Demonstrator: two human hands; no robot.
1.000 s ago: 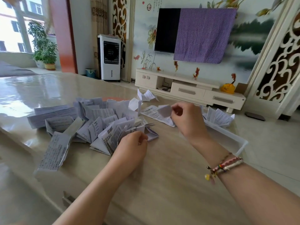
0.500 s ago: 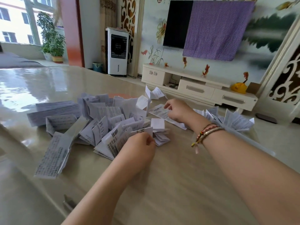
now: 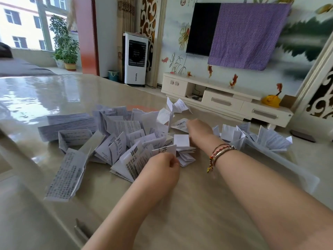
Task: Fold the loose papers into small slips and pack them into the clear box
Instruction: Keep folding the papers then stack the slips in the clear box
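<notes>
Hands are working a paper pile (image 3: 111,141): left hand (image 3: 163,166) is pinching a folded slip (image 3: 164,150); right hand (image 3: 199,128) is grasping a loose sheet (image 3: 180,124), risking toppling the stacked slips (image 3: 183,148) beside its wrist.

Two hands are in view: one left hand (image 3: 163,166) and one right hand (image 3: 199,129). One clear box (image 3: 281,159) sits on one table (image 3: 189,213), holding a bunch of folded slips (image 3: 270,138) (too crowded to count). One heap of loose papers (image 3: 111,134) holds dozens. One small stack of slips (image 3: 183,150) lies between the hands.
</notes>
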